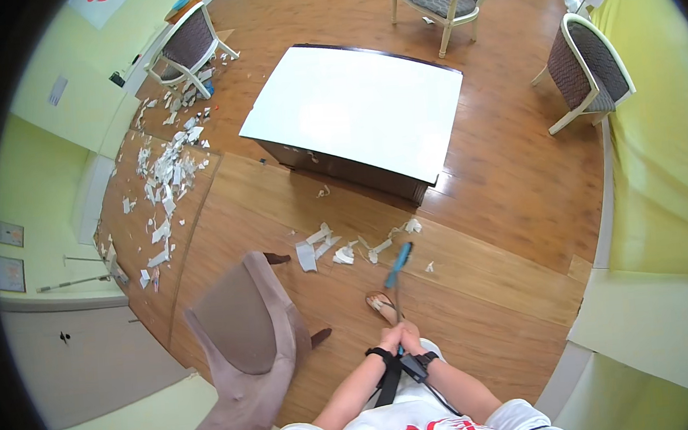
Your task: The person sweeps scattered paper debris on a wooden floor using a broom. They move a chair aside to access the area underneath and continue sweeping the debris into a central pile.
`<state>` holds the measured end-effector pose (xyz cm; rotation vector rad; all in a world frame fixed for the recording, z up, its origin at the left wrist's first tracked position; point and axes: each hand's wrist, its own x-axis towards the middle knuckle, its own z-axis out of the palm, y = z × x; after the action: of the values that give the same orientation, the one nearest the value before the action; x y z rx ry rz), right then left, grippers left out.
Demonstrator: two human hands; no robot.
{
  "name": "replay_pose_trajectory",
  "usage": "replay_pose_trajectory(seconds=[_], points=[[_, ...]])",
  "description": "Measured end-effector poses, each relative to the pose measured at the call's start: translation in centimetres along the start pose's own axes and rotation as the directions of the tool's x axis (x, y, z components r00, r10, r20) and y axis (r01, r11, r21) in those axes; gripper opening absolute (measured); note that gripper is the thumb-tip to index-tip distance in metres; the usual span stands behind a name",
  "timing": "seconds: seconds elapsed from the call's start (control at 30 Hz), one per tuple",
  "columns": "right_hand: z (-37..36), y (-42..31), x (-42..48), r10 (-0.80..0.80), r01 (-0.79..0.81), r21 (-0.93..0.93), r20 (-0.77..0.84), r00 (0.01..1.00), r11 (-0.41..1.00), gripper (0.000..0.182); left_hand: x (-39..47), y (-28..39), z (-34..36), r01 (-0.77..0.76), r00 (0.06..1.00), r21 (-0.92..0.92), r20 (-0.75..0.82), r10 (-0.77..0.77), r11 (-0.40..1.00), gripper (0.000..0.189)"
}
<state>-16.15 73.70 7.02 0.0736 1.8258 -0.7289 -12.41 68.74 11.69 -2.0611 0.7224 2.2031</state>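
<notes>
Before my body, my left hand (pixel 390 337) and my right hand (pixel 411 339) are closed together around the handle of a broom (pixel 399 265). Its thin stick runs away from me to a blue head, slightly blurred, just beyond my sandalled foot (pixel 380 304). Torn white paper scraps (pixel 343 254) lie in a loose row on the wood floor, to the left of the broom head and past it. One small scrap (pixel 429 267) is on its right. The fingers overlap, so which hand sits higher on the stick is hard to see.
A white-topped table (pixel 359 104) stands ahead. An upholstered armchair (pixel 237 326) is close on my left. Many more paper scraps (pixel 173 168) spread along the left wall. Pale-framed chairs (pixel 188 45) stand farther off, one (pixel 590 68) by the yellow curtain (pixel 655 160).
</notes>
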Motion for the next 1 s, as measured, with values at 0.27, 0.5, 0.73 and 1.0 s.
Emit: replay_pose_trajectory(seconds=[0.27,0.5,0.73,1.0], points=[[8.9,-8.4,-0.2,-0.016,-0.101,0.409,0.272,0.962,0.907,0.021,2.2,9.0,-8.3,-0.048,0.999,0.013,-0.013,0.048,0.999,0.023],[0.1,-10.9,-4.5,-0.044,0.002,0.359,0.109,0.993,0.933,0.022,0.0,8.4,-2.1,-0.106,0.969,0.162,0.239,0.065,0.981,0.028],[-4.6,-7.7,-2.9,0.160,-0.076,0.558,-0.104,0.982,0.826,0.019,0.7,5.8,3.5,0.015,0.918,0.246,0.380,-0.111,0.969,0.034],[0.4,-7.5,6.0,-0.044,0.134,0.233,-0.357,0.933,0.963,0.023,6.5,8.2,1.5,0.168,0.934,0.028,0.315,-0.168,0.985,0.029]])
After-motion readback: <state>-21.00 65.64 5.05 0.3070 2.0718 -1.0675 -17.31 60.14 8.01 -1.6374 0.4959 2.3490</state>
